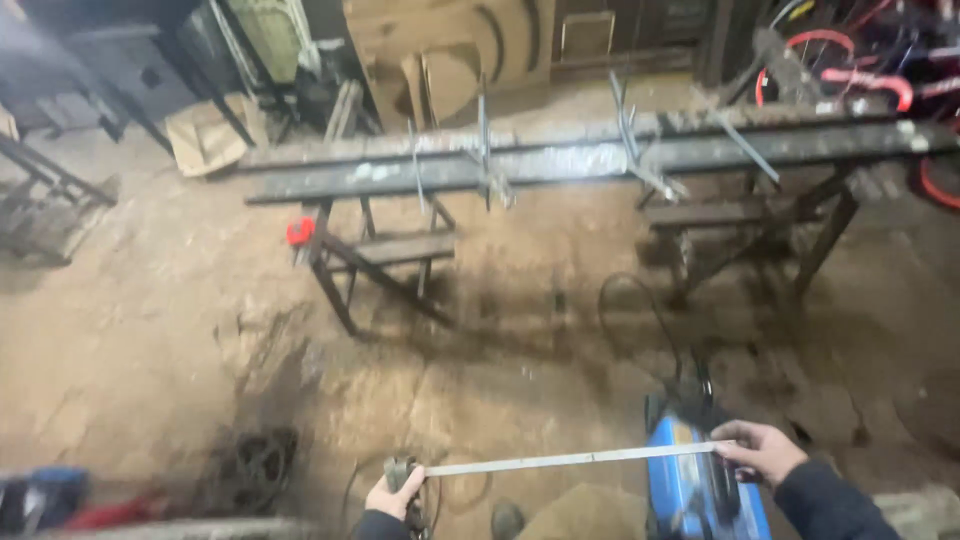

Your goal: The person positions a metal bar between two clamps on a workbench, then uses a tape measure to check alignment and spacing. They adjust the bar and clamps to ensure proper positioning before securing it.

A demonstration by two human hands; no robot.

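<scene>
While that tape measure (570, 459) hangs stretched in mid-air, it looks ready to kink or snap back if either grip slackens, and the thin edge could nick a finger. Left hand (393, 495) is curled around the case end, right hand (760, 451) pinches the free tip between thumb and fingers. So the blade runs straight between the two hands, passing over a blue machine (700, 490) just under the right one; the long steel bars (600, 158) on trestles sit well beyond both.

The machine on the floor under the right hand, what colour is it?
Blue, with a dark top; the machine shows in the head view.
</scene>
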